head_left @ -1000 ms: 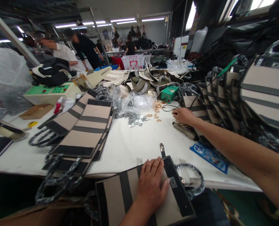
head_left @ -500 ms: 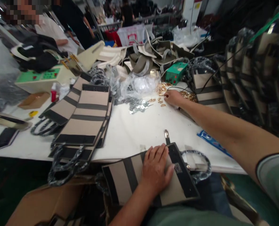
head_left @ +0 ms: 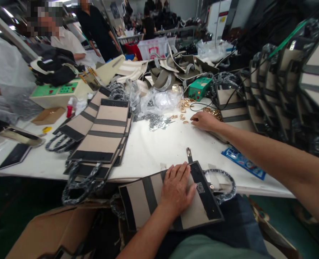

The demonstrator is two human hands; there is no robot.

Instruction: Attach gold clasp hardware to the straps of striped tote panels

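Note:
My left hand (head_left: 178,189) lies flat, fingers together, on a beige and black striped bag (head_left: 146,201) that hangs over the white table's near edge (head_left: 148,154). A black strap with a metal clasp (head_left: 188,154) sticks out from the bag's top, and a wrapped handle (head_left: 221,185) curls to its right. My right hand (head_left: 204,120) reaches far across the table, fingers curled down beside small gold metal fittings (head_left: 183,117). What its fingers grip is hidden.
A stack of striped bags (head_left: 102,133) lies to the left, and more stand in a row (head_left: 272,93) on the right. A green box (head_left: 199,88), silver parts (head_left: 158,122), clear plastic bags (head_left: 159,100) and a green-panelled machine (head_left: 57,93) sit further back. Other people stand beyond. A cardboard box (head_left: 57,230) is below left.
My right hand has stayed among the gold fittings, shifting slightly. My left hand has kept still on the bag. The view has tilted a little.

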